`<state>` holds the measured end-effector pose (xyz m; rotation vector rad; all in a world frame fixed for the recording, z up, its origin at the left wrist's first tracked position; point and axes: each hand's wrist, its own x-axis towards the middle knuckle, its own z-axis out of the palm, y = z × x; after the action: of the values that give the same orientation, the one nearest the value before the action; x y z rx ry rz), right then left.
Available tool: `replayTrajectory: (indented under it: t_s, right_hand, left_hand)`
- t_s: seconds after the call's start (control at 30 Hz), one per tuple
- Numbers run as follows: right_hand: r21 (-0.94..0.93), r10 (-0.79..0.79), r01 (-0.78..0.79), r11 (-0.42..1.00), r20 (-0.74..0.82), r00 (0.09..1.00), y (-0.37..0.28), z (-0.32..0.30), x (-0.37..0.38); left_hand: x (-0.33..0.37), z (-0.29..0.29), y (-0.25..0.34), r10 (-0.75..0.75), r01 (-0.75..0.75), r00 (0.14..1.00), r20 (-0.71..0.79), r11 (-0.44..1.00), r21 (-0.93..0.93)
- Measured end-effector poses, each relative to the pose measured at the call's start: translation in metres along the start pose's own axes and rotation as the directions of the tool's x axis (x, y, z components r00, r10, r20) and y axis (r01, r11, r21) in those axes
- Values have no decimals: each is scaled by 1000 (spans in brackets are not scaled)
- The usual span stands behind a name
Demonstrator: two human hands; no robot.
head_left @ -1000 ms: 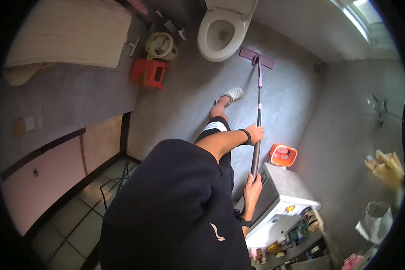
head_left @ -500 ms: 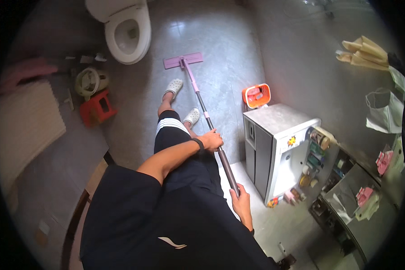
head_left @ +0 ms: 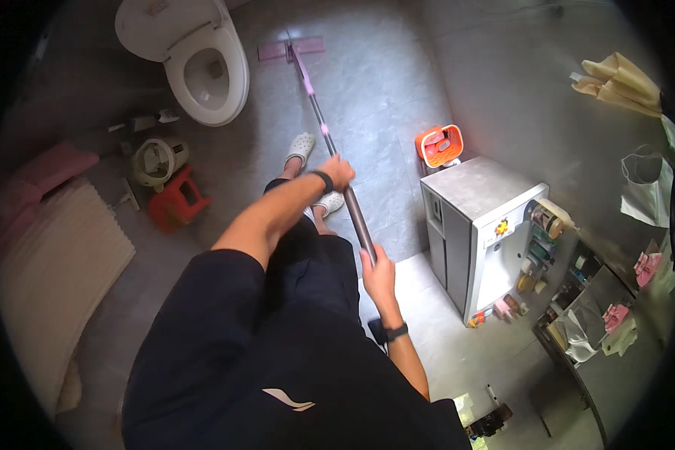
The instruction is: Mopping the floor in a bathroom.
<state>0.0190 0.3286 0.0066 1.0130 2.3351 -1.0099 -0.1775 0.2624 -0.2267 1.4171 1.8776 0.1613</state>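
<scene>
A flat mop (head_left: 359,220) with a dark handle slants from my body toward the far floor. My left hand (head_left: 338,172) wraps around its shaft at the middle. Lower down, my right hand (head_left: 380,274) grips the end of the dark handle. The pink rectangular mop head (head_left: 307,45) lies on the grey tiles, to the right of the white toilet (head_left: 208,79). White clogs (head_left: 300,145) are on my feet, the second one partly behind my left forearm.
A white and grey cabinet (head_left: 476,184) with a basin stands at my right, an orange basket (head_left: 438,145) behind it. On the left are a red stool (head_left: 178,199), a pale bucket-like container (head_left: 156,160) and a cream ribbed mat (head_left: 75,255). Cloths (head_left: 619,84) hang on the right wall.
The mop head has slid farther away, toward the floor beside the toilet. Both hands have moved forward with the shaft, still gripping it.
</scene>
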Motion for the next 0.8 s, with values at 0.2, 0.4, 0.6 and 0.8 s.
replayTrajectory:
  t_s: [0.2,0.4,0.6,0.8]
  right_hand:
    - [84,-60,63,994,-31,998,-32,43,65]
    - [116,-10,3,993,60,998,23,74,43]
    - [32,12,-14,999,47,999,87,65,-23]
    - [-43,230,-228,973,64,971,187,21,-156]
  left_hand:
    - [-27,-34,-80,-143,120,977,-160,983,-142]
    - [-32,-3,-32,-274,274,962,-16,962,-20]
    - [-15,84,51,-310,304,950,34,946,112]
    - [-2,124,219,-11,-42,905,424,992,116]
